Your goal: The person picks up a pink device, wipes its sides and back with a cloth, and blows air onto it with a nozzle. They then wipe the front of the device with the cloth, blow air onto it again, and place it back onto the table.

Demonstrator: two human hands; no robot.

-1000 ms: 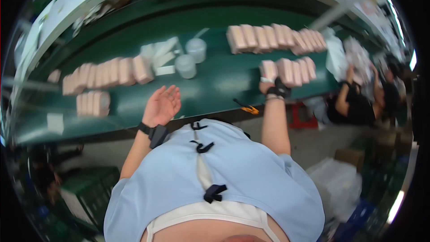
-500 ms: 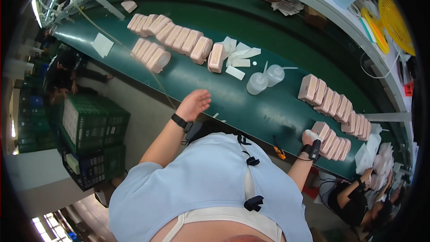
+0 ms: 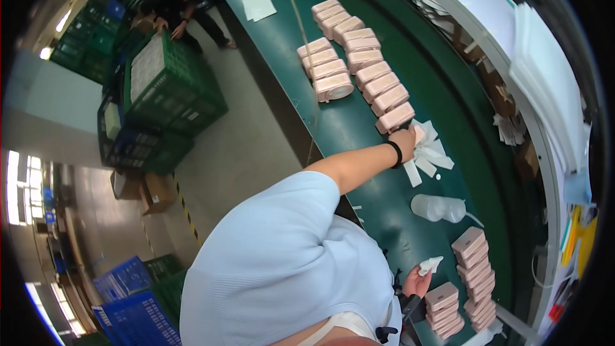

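My left arm stretches out over the green bench. My left hand (image 3: pixel 402 142) is closed around a pink rounded case (image 3: pixel 419 134), mostly covered by the hand, at the near end of a long row of like pink cases (image 3: pixel 378 83). Crumpled white wipes (image 3: pixel 430 150) lie right beside it. Lower down, my right hand (image 3: pixel 418 281) grips a white cloth (image 3: pixel 430 265) that pokes up from the fingers. Just by that hand stands a short stack of pink cases (image 3: pixel 442 301).
Two translucent squeeze bottles (image 3: pixel 439 208) stand between my hands. Another row of pink cases (image 3: pixel 474 263) lies beyond my right hand. White sheets (image 3: pixel 257 2) lie at the far end. Green crates (image 3: pixel 173 90) and a bending person (image 3: pixel 176 0) are left of the bench.
My view has swung left. My left hand has moved from in front of my body to the lone pink case and taken hold of it. My right hand has drawn back from the stack, holding the cloth.
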